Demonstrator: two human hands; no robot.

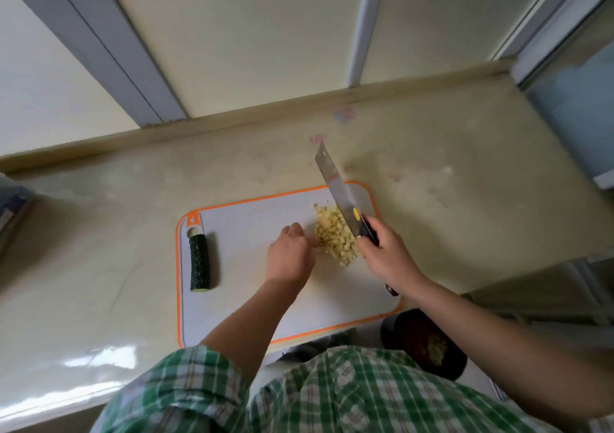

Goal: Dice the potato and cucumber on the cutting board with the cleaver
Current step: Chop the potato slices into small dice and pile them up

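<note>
View from above, looking down at a pale kitchen counter (99,216). A white cutting board (252,299) with an orange rim lies at the centre of the frame.

At the board's left edge lies a short length of dark green cucumber (199,263), whole and uncut, well apart from both hands. On the upper right part of the board sits a heap of small yellow potato cubes (332,233).

The right hand (385,256) is wrapped firmly round the dark handle of the cleaver (335,187). Its blade slants toward the upper middle of the frame, along the right side of the heap (whether its edge meets the board cannot be told). The left hand (289,256) sits just left of the heap, knuckles up and fingers curled under. Its fingertips are hidden, so it is unclear whether it holds anything.

In the lower right, below the board, is a dark bowl (405,326) with some pale bits inside.

The potato looks fully diced, and the hands seem to be gathering or tidying the heap. Next, the cucumber likely needs bringing to the board's middle and steadying with the left hand, fingertips tucked away from the blade.
</note>
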